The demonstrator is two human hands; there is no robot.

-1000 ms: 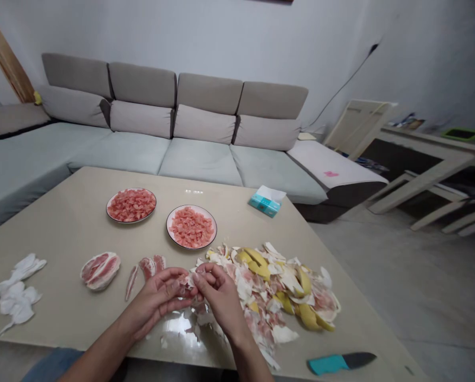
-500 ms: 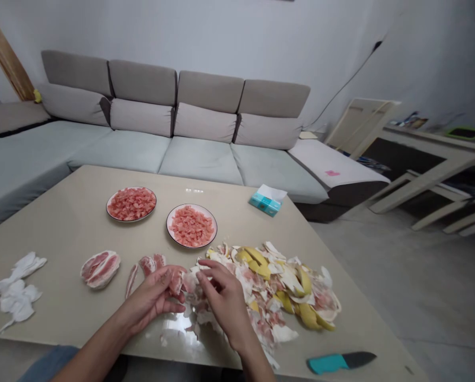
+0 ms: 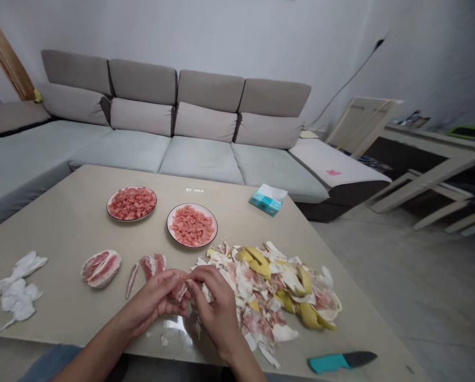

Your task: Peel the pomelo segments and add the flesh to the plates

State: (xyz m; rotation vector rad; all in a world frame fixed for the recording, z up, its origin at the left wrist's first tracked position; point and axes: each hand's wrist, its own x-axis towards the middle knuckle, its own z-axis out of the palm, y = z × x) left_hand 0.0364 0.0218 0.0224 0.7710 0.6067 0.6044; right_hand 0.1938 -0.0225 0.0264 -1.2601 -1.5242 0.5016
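**Pomelo segment [image 3: 179, 291] pinched beside the peel heap [image 3: 261, 297]**

My left grip [image 3: 150, 300] and right grip [image 3: 216, 302] press together on it, just left of the heap. Right of the heap lies a teal-handled knife [image 3: 341, 362]; left of it, a pomelo wedge [image 3: 101, 268]; beyond it, two plates of pink pulp [image 3: 168, 225] on the bench [image 3: 62, 212].

Left hand [image 3: 152, 300], right hand [image 3: 216, 305] pinching pomelo segment [image 3: 179, 291] above table [image 3: 62, 212]; peel heap [image 3: 269, 300] beside right hand

The right hand [image 3: 216, 307] has moved in against the left hand [image 3: 152, 300], both now closed around pomelo flesh [image 3: 179, 291].
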